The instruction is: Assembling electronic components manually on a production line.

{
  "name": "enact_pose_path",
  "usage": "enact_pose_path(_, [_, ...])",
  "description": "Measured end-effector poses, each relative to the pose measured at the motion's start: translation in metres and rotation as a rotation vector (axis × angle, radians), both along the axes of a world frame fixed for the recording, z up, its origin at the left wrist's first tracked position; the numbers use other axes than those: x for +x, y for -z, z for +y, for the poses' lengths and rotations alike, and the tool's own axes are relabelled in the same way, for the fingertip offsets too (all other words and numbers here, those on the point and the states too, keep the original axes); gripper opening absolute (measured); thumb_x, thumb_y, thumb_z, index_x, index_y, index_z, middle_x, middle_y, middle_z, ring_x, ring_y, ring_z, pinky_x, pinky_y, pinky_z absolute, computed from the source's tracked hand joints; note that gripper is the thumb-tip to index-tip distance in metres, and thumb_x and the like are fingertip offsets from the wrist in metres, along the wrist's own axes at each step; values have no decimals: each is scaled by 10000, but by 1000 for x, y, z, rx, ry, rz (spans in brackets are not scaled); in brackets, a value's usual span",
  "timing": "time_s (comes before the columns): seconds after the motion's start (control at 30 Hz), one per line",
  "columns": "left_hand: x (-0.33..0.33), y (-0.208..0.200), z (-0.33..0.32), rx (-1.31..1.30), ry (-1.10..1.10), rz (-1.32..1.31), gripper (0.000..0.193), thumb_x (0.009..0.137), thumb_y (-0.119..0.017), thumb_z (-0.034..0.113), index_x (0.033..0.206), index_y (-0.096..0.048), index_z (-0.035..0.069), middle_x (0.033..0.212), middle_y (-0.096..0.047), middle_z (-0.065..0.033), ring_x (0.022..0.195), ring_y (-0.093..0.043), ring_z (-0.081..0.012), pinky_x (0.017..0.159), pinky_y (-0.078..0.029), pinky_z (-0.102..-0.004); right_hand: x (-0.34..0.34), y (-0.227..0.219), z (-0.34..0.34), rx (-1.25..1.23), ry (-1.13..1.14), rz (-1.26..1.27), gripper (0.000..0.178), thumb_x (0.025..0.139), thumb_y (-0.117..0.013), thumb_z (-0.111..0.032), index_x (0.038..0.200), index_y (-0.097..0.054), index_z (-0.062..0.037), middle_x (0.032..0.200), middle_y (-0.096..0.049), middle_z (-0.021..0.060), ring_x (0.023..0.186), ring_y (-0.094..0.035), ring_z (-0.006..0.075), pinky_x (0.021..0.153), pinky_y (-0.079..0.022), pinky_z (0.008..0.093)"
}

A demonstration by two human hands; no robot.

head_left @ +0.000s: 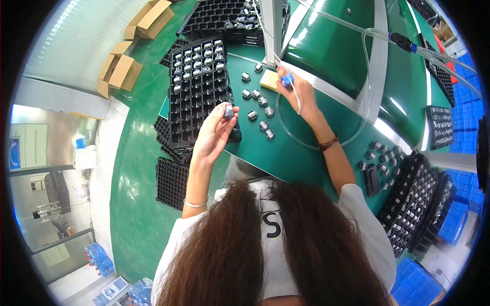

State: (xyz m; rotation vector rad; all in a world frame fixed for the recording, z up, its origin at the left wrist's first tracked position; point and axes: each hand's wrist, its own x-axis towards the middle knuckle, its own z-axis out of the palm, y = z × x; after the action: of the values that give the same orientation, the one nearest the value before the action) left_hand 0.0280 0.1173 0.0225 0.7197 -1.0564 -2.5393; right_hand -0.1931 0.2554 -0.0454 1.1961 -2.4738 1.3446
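Note:
In my left hand [212, 130] a small black-and-silver part [229, 112] sits between thumb and fingers, over the near right edge of a black compartment tray [185, 115]. Many similar parts fill the tray's far rows, while its nearer cells look dark. My right hand [300, 94] is closed around a blue handheld tool [288, 80] with a thin white line hanging from it. Beside that hand lies a yellow block [268, 80], partly covered by the fingers. Several loose black-and-silver parts [262, 101] are scattered on the green table between my hands.
A grey post [272, 30] rises beyond my right hand. Clear tubing [306, 145] loops across the green table [306, 162]. More trays of parts [416, 204] and loose pieces [383, 155] are at right. Another black tray [170, 183] sits low at left. Cardboard boxes [122, 71] stand on the floor.

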Motion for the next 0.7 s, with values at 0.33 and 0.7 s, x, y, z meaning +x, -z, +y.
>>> enact_pose_path(0.33, [-1,4,11,56,31,-7,222,917,-523,182,1069,-516,21,1029,-594,-127,939,-579,-164,862,-479,-234,4,-1,0,66,21,16,248,787,-650,-245,904,-598,-33,703,-605,179,669,-603,350,585,-471,384])
enact_pose_path(0.7, [-2,7,15,101,27,15,237,899,-544,153,1083,-524,5,1024,-597,-142,929,-591,-182,855,-498,-238,-2,-3,2,39,7,-50,289,798,-635,-287,794,-523,-21,729,-584,186,692,-584,376,601,-463,424])
